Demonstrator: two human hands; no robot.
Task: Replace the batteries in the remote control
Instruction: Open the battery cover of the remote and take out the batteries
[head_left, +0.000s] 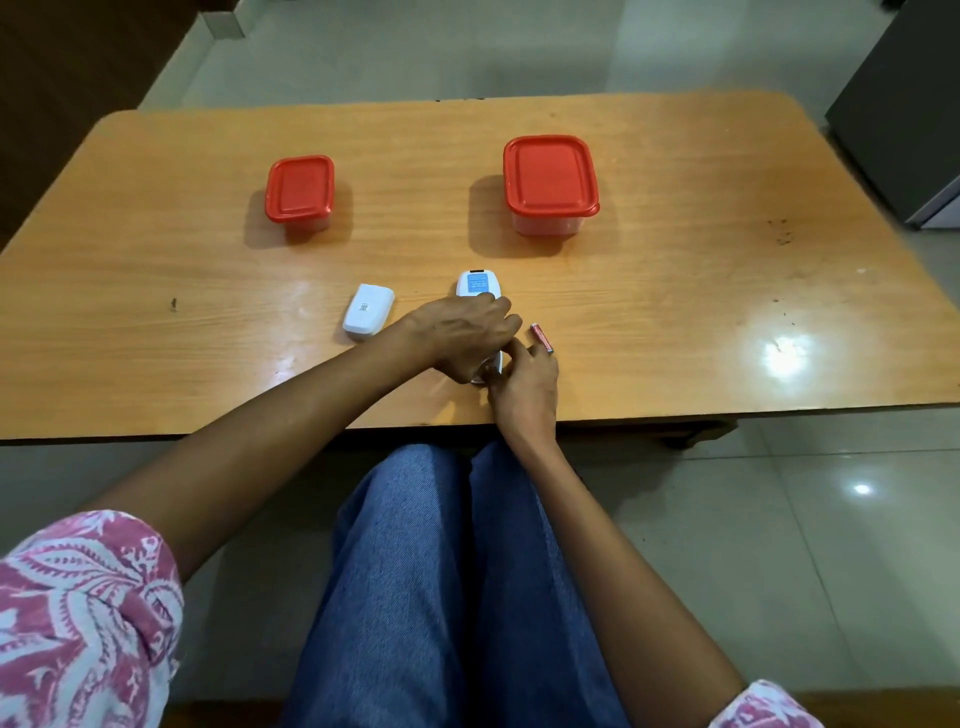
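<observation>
**Wooden table: remote control with its back off**

- Remote control (477, 287): white, blue label facing up, lying lengthwise near the table's front edge. Only its far end shows.
- Left hand (462, 338): laid over the remote's middle, fingers curled round it in a firm hold.
- Right hand (525, 387): at the remote's near end, fingers bent toward it. I cannot tell whether they pinch anything.
- Battery (542, 339): one red cell, flat on the table (675, 291), just right of the remote and beside the right hand's fingers.
- Battery cover (368, 315): white, lying apart, left of the remote.
- Small red-lidded container (300, 189): farther back, to the left, lid on.
- Larger red-lidded container (549, 179): farther back, to the right, lid on.
</observation>
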